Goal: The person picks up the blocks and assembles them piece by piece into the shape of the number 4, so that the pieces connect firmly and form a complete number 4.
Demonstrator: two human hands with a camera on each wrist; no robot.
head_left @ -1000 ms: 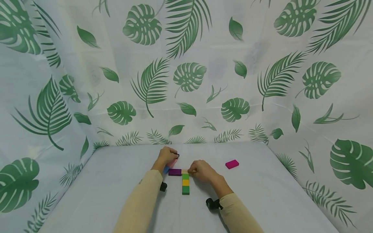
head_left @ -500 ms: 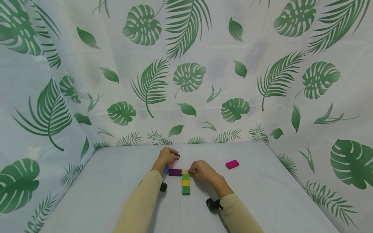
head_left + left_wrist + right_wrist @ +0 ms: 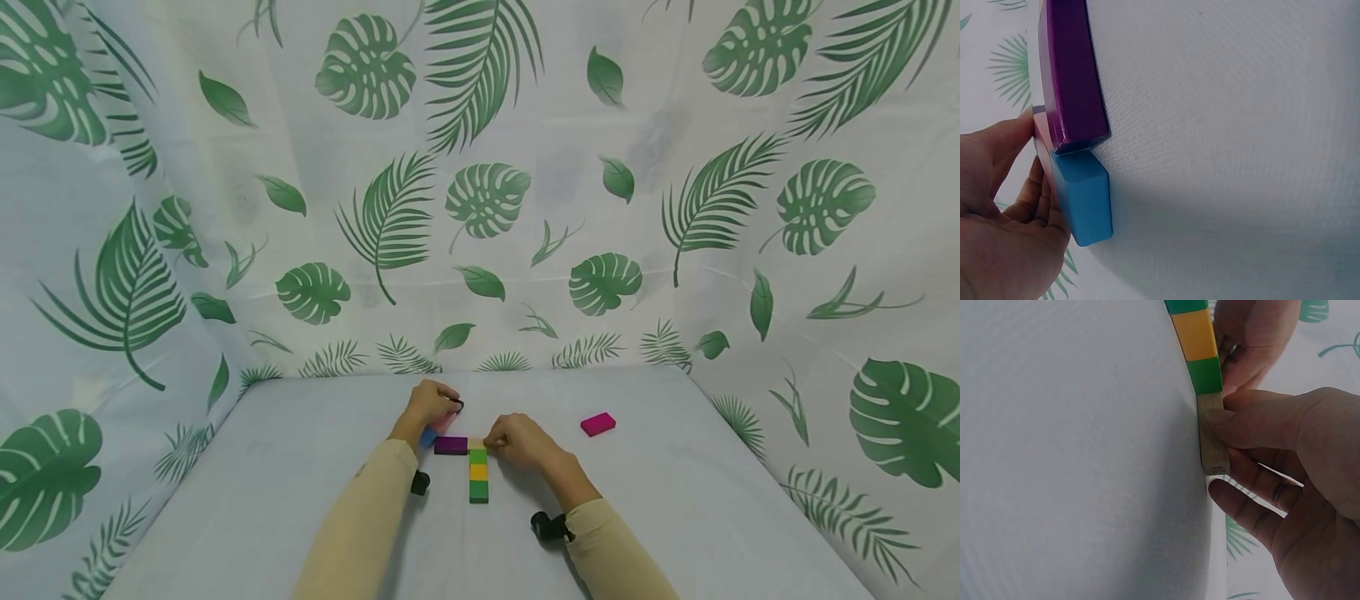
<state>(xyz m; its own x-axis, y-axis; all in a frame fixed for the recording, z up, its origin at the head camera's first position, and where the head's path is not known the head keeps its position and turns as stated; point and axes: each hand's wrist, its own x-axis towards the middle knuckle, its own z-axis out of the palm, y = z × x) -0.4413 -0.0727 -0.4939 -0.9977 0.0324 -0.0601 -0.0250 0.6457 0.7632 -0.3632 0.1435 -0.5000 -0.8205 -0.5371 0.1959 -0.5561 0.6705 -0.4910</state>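
Observation:
My left hand (image 3: 430,402) pinches a small dark block (image 3: 460,407) at the far end of a pink block (image 3: 446,422); the fingers cover most of it. A blue block (image 3: 1085,200) lies at the pink one's near end, with a purple block (image 3: 451,446) close beside it. Between thumb and fingers of my right hand (image 3: 522,440) is a plain wooden block (image 3: 1213,444), end to end with the purple one. From the wooden block a column runs toward me: light green (image 3: 478,457), yellow (image 3: 478,472) and dark green block (image 3: 478,492).
A magenta block (image 3: 597,424) lies apart at the right on the pale cloth-covered table (image 3: 675,517). Leaf-patterned curtains (image 3: 510,250) enclose the back and both sides. Black wrist cameras (image 3: 549,527) sit close above the table under the forearms.

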